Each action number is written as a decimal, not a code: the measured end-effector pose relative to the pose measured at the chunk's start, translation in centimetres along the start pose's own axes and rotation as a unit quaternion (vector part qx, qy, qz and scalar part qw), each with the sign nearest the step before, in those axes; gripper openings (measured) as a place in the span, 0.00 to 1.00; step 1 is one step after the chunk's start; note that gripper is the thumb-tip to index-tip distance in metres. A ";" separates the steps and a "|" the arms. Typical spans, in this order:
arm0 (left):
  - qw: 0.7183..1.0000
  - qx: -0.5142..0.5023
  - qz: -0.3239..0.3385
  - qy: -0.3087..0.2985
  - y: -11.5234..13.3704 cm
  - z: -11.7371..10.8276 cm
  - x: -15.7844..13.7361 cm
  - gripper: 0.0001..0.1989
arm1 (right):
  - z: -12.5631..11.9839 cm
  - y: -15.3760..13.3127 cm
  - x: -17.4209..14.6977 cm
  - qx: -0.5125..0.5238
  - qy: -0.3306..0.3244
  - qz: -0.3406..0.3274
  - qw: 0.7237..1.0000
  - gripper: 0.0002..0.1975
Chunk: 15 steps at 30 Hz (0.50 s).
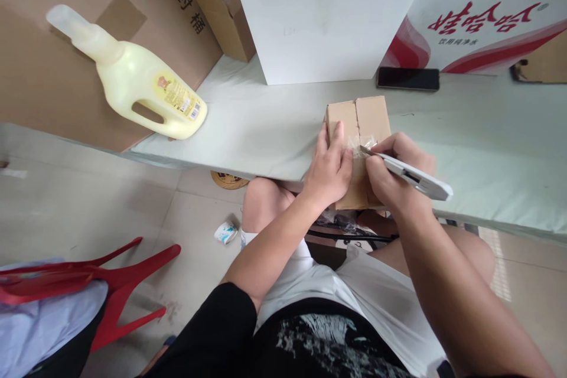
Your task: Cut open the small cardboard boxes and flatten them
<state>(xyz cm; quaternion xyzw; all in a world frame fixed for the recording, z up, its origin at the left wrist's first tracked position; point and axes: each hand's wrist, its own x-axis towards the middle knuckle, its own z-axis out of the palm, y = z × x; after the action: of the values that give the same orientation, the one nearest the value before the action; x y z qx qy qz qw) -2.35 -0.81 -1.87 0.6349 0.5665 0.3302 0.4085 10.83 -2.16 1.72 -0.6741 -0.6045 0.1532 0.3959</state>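
Note:
A small brown cardboard box [372,115] sits at the front edge of the cloth-covered table, its two top flaps meeting at a seam. Crumpled clear tape [354,143] lies across the seam. My left hand [330,171] grips the box at its left side, some fingers on the top and others down the side. In my right hand [394,171] is a white utility knife [419,180], held like a pen. Its blade tip touches the box top at the tape and seam. The box's lower right part is hidden behind my right hand.
A yellow detergent bottle [146,88] stands at the left, before a large carton [57,88]. White boxes [328,29] and a red-and-white carton [478,29] line the back, with a black phone [407,78] before them. A red stool [119,289] is on the floor.

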 end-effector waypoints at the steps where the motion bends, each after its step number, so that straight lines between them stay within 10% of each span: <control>1: 1.000 0.002 0.002 -0.001 0.0 0.0 0.0 0.30 | 0.0 0.0 0.0 0.004 0.000 0.001 1.000 0.03; 15: 1.000 0.008 -0.002 -0.004 -0.1 0.1 0.1 0.30 | -0.2 0.0 -0.3 0.020 0.000 0.002 1.000 0.03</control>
<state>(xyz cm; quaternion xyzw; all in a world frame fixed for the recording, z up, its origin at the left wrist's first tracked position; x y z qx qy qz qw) -2.34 -0.71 -2.01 0.6382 0.5691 0.3224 0.4061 10.90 -2.49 1.79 -0.6676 -0.5999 0.1660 0.4086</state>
